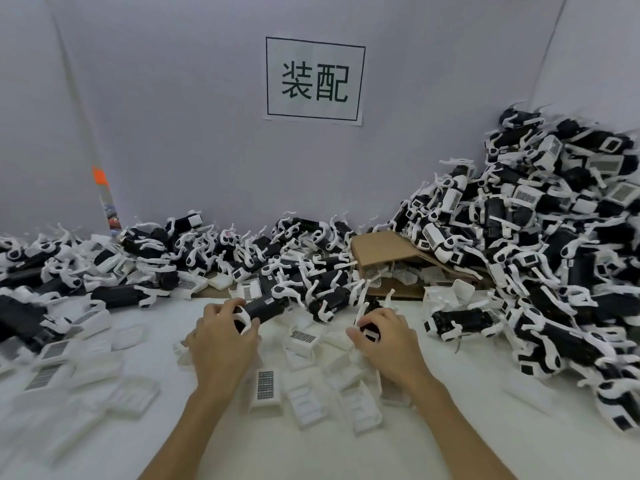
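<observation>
Left hand (221, 337) grips a black cylinder (265, 309) by its white end, just front-left of the cardboard sheet (384, 249). Right hand (386, 337) pinches a small black-and-white piece (370, 330) in front of the cardboard, probably held close for fitting together. White covers (266, 389) lie scattered between both hands.

Soft, even, cool light fills the scene, leaving only faint shadows under the left hand (221, 337) and right hand (384, 337). The black cylinder (266, 308) gripped by the left hand looks fairly crisp, and the sign (314, 79) is sharp. The small black piece (369, 332) in the right hand is softer. The wide lens bows the wall (173, 116) at the edges, and the white trays (52, 375) at lower left smear with blur.
</observation>
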`<state>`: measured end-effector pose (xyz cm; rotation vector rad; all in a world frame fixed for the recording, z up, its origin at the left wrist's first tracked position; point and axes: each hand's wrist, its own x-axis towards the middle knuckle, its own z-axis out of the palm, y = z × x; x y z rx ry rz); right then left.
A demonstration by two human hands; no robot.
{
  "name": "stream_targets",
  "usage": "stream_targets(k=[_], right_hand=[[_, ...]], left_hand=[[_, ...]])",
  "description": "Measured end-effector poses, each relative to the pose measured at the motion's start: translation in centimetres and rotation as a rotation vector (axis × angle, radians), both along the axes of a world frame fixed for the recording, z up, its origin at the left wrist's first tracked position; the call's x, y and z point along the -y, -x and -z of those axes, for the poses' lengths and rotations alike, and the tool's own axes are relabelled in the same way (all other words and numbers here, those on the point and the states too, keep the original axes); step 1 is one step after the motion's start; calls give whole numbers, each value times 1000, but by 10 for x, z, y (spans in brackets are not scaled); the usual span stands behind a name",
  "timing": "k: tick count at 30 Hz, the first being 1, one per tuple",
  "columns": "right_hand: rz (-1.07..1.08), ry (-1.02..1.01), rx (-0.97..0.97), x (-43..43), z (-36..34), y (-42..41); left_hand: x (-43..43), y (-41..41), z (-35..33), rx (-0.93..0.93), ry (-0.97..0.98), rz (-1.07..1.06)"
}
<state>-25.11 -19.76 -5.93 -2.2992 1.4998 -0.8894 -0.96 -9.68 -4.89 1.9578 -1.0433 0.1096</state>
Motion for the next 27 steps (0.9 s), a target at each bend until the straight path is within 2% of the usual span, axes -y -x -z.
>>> stream_targets(k=[2, 5, 10, 13, 20, 24, 27], right_hand=[[-38, -24, -27, 0, 0, 2], [-90, -60, -105, -1, 0, 1], [-108, -65, -202, -6, -3, -2], [-126, -59, -162, -8, -6, -1], [-134, -10, -153, -5, -5, -1], [-119, 21, 78, -6, -8, -3], [-120, -37, 247, -14, -16, -4]], left_hand=[[-2, 4, -4, -80, 159, 23], [-3, 8, -9, -332, 367, 137], [-9, 16, -23, -1140, 516, 453], [-9, 17, -25, -1460, 573, 486], [-14, 17, -25, -1680, 485, 644], [-12, 20, -23, -1803, 516, 638], [-11, 21, -23, -1815, 447, 720]])
